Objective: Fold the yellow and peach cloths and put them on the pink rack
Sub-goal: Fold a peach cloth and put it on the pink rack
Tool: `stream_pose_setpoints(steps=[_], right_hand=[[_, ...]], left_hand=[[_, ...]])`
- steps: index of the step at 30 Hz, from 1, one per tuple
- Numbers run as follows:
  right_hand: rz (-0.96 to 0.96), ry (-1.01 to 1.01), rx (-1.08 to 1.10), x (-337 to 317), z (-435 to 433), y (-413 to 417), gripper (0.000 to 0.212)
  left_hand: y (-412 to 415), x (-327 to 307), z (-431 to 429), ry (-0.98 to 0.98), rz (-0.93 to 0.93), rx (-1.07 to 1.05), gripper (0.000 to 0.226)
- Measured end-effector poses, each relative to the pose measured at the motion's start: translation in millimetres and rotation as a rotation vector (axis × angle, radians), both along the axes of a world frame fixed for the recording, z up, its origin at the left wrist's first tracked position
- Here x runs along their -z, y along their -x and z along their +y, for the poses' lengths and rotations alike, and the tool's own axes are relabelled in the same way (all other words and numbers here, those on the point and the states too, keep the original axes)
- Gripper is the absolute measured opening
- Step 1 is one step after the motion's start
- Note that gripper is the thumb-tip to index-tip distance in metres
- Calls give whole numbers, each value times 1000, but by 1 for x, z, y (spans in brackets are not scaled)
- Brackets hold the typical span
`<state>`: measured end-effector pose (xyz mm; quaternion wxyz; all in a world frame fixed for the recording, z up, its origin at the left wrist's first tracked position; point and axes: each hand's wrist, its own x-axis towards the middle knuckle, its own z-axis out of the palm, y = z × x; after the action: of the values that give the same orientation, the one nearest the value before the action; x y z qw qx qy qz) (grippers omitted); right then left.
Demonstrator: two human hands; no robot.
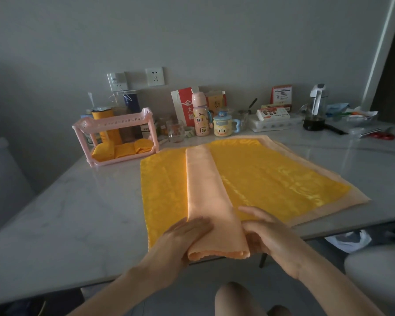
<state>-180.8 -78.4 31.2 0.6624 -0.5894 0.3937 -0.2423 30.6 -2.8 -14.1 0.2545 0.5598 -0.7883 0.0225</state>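
While yellow cloth (271,176) lies flat, both hands' grip holds peach cloth (205,192).

- A plain grey wall (192,37) fills the upper frame in dim, even light.
- Two white sockets (155,76) sit on the wall just above the table, a charger plugged into the left one.
- A pale marble-look table (66,208) stretches across the scene, its glossy top catching soft reflections at right.
- A white vertical trim (381,49) runs up the right side, beside a dark opening at the far edge.
- Grey floor (192,277) shows beneath the table's near edge, where a dark table leg (263,260) stands.
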Motion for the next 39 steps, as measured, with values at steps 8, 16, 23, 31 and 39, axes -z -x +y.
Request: stream_pose_setpoints(steps=[8, 16, 23, 31, 39], right_hand=[[254, 1203, -10, 43, 11, 5, 44], [293, 1531, -117, 60, 3, 1, 19], [186, 1278, -46, 56, 2, -7, 25], [363, 1089, 256, 43, 8, -40, 10], [676, 1283, 495, 42, 6, -61, 39]], left_hand=[[-5, -1, 16, -161, 319, -20, 59], [-19, 12, 29, -105, 132, 61, 48], [-15, -1, 28, 63, 302, -72, 15], [9, -8, 8, -107, 512, -473, 31], [21, -3, 2, 134, 221, -535, 48]])
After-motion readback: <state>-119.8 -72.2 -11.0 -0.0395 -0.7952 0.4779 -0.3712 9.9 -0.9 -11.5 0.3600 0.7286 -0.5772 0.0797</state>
